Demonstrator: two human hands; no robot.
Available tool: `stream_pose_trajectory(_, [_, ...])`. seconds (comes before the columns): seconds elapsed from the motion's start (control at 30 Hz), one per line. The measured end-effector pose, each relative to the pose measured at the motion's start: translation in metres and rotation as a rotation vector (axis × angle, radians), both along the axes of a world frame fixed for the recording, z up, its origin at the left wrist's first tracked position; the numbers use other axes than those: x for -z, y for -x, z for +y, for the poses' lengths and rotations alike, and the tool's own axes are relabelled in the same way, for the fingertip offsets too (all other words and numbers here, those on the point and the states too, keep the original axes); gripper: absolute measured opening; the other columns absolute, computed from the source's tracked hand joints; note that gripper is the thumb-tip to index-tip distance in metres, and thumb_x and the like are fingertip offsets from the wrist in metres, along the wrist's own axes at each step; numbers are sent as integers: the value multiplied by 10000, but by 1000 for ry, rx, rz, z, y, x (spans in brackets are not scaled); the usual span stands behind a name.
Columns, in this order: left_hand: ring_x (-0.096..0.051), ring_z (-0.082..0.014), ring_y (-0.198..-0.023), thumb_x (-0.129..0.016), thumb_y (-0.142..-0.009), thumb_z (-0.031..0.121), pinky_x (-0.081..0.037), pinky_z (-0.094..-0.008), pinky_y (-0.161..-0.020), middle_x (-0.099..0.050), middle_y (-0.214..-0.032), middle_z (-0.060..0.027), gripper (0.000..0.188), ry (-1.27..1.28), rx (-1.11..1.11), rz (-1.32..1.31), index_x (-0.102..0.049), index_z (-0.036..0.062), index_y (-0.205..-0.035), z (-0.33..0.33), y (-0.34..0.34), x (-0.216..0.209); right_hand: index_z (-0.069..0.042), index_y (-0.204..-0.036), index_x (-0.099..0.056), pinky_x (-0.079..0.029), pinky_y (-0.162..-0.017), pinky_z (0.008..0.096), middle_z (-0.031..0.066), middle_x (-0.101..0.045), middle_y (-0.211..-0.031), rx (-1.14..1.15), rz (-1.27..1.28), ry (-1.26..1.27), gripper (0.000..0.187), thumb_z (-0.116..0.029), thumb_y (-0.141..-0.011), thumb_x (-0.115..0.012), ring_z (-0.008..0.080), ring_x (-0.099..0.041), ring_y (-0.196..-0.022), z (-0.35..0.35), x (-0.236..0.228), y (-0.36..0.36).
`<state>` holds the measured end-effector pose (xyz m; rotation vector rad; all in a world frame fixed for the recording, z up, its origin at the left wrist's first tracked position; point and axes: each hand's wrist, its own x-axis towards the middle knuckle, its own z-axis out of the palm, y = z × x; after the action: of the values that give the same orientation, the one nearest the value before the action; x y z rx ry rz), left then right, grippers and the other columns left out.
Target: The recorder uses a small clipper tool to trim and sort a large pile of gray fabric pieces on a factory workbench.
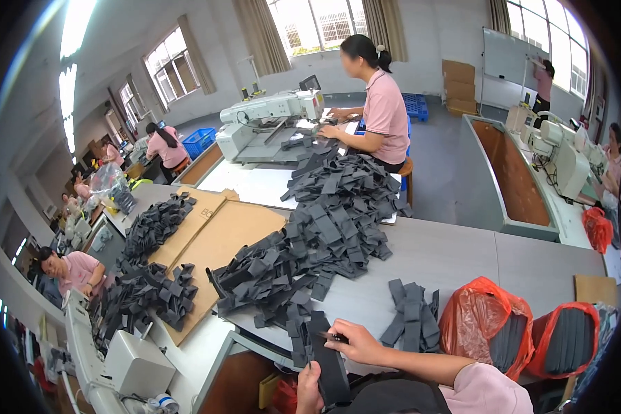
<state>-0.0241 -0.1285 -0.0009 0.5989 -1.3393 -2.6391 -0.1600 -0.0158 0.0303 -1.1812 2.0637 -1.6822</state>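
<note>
My left hand (310, 388) grips a dark grey fabric strip (332, 376) along its left edge, low in the picture. Over the strip's upper part, my right hand (357, 343) is closed around a small dark tool (334, 337) with a narrow tip; its exact kind is too small to make out. Just beyond my hands lies a large heap of dark grey fabric pieces (338, 231), its near end close to the strip. To the right of my right hand, a smaller bunch of similar strips (412, 319) rests on the grey table (455, 252).
Red plastic bags (477, 307) packed with dark strips stand at the right. Flattened cardboard (217, 231) lies left of the heap, beside further piles (152, 297). A co-worker (385, 103) sits at a large sewing machine (269, 110) ahead. Another machine (138, 369) stands at lower left.
</note>
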Motion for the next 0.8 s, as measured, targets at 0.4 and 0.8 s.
stream_pose_trajectory(0.4, [-605,-294,-868,-394,-934,441,-512,-412,-754,-576,-1108,-153,510,-521,-161,191,-465,23,-1219,-21,22,-4,-40,-972,-583,-431,-595,244,71,-565,-799,99,-24,-83,252,-92,-750,-690,130,-524,-653,15,-26,-15])
stream_pose_trajectory(0.8, [-608,-242,-819,-350,-956,411,-512,-341,-711,-581,-1038,-166,482,-286,-219,158,-485,-14,-1138,-18,13,-22,-60,-1020,-582,-432,-519,311,76,-550,-818,70,360,-42,295,-47,-734,-653,216,-558,-600,-4,-17,-6])
